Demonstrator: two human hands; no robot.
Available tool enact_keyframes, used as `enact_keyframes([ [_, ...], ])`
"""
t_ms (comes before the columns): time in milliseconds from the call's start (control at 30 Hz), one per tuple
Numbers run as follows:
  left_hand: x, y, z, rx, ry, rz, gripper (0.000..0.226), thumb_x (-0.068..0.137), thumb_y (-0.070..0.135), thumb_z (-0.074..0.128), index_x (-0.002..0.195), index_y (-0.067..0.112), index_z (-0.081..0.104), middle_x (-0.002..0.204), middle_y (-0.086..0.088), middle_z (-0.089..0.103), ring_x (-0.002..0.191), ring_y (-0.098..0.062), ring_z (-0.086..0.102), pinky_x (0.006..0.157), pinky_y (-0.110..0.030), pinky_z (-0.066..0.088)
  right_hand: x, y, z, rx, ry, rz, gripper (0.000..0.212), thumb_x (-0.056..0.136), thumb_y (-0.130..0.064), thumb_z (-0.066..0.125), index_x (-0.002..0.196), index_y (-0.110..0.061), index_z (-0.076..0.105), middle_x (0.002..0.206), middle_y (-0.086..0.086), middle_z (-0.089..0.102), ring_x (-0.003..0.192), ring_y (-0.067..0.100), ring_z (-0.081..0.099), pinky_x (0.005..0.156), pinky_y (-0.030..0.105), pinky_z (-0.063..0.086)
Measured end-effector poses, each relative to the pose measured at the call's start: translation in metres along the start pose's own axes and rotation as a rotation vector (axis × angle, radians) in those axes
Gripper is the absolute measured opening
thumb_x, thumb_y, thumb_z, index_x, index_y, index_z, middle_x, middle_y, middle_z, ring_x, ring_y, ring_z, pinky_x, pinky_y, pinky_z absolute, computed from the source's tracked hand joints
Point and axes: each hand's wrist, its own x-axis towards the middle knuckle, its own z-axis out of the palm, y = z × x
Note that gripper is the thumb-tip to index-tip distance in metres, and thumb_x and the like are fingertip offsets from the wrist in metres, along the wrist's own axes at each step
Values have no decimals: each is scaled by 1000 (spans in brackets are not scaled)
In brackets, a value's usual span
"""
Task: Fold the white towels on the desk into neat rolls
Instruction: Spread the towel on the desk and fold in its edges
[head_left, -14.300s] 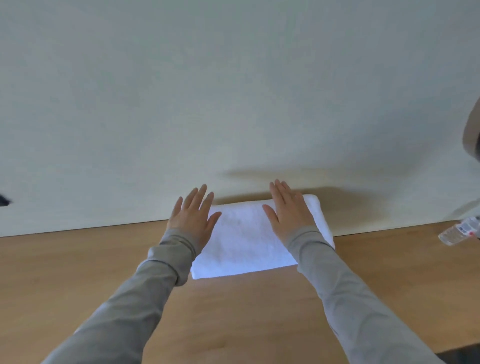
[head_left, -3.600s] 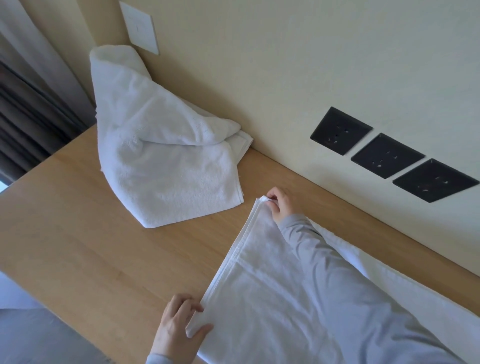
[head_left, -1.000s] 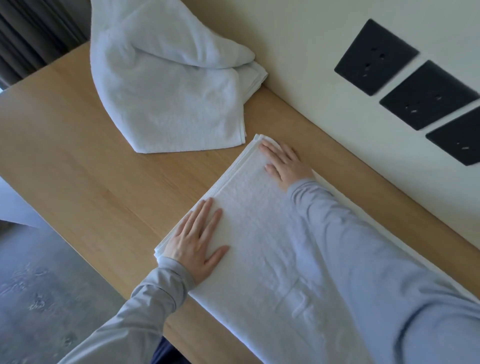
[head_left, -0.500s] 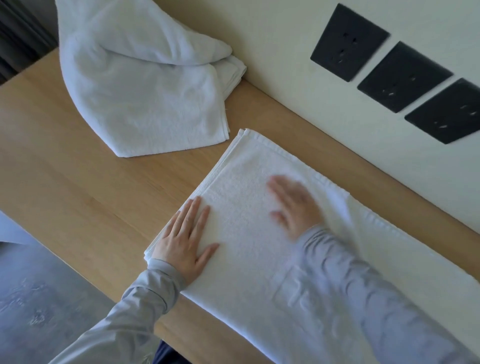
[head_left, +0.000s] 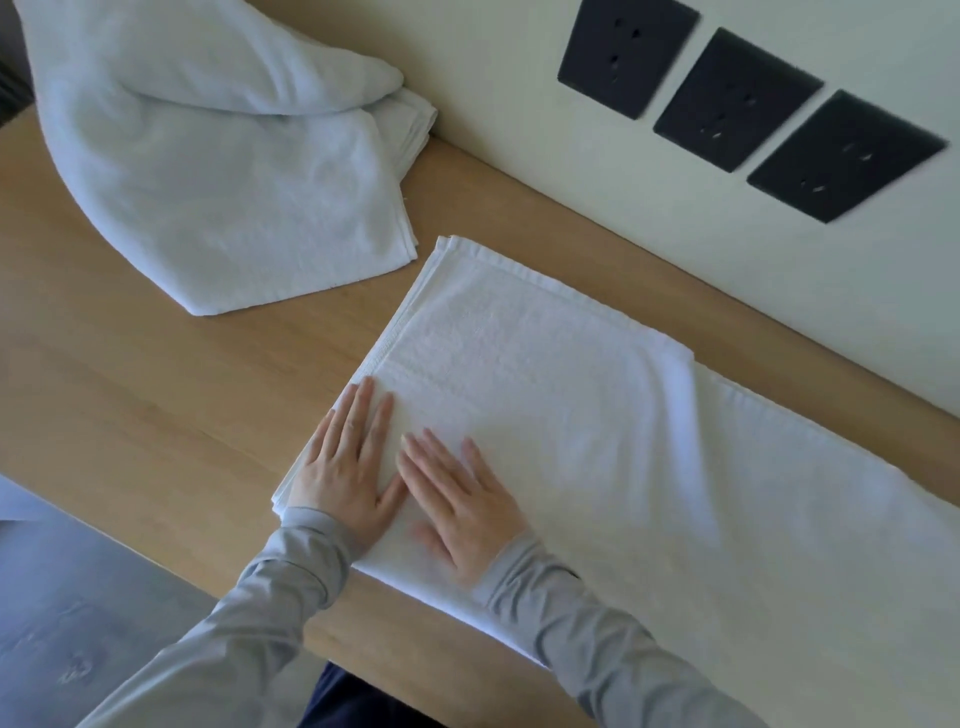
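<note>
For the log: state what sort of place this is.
Probably a hotel room: white towels lie on a wooden desk against a wall with three black sockets, and a curtain edge shows far left.

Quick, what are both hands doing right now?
Left hand: open, flat on the folded white towel.
Right hand: open, flat on it too.

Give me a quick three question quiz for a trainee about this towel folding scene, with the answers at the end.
1. True or false: both hands lie flat on the folded towel.
2. Where is the crumpled towel: A, hanging off the desk's near edge; B, at the far left against the wall; C, under the left hand?
3. How many black wall sockets show?

Key: 1 true, the right hand lies beside the left; 2 B; 3 three.
</note>
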Motion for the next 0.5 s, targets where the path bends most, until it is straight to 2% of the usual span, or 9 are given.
enact_keyframes([
  [67,0,1,-1,2,-2,-2,78,92,62,13,149,9,18,156,-13,13,144,-24,14,116,-36,12,-28,7,5,-61,-107,-63,64,92,-38,38,148,-11,21,156,4,16,145,19,11,114,47,15],
  [100,0,1,-1,5,1,-11,78,91,62,14,149,9,19,156,-13,15,144,-23,13,116,-35,11,-40,26,3,-76,-118,-26,63,92,-39,36,148,-12,22,156,3,17,144,19,14,114,47,16],
  [200,0,2,-4,15,-17,-22,77,91,60,20,149,10,19,156,-13,16,144,-21,12,117,-29,3,-76,105,-16,-103,-127,282,59,94,-39,25,146,-11,24,154,4,19,142,23,23,113,44,19],
  [333,-1,0,-3,19,-10,-17,77,91,61,18,150,11,13,157,-12,14,144,-23,14,117,-28,1,-118,190,-36,-59,-84,792,67,90,-46,12,148,-13,12,156,-1,6,144,13,6,118,38,8],
  [400,0,0,-2,26,3,-6,78,91,62,15,150,10,11,157,-12,13,144,-25,15,117,-31,5,-123,209,-38,-50,-82,947,65,92,-45,12,149,-15,9,158,-2,4,144,11,2,118,37,4],
  [500,0,1,-2,27,17,13,81,89,65,9,149,10,8,157,-11,8,144,-24,11,117,-36,8,-109,206,-40,2,-96,1072,56,100,-33,22,149,-13,3,158,1,-2,145,15,-3,118,41,1],
])
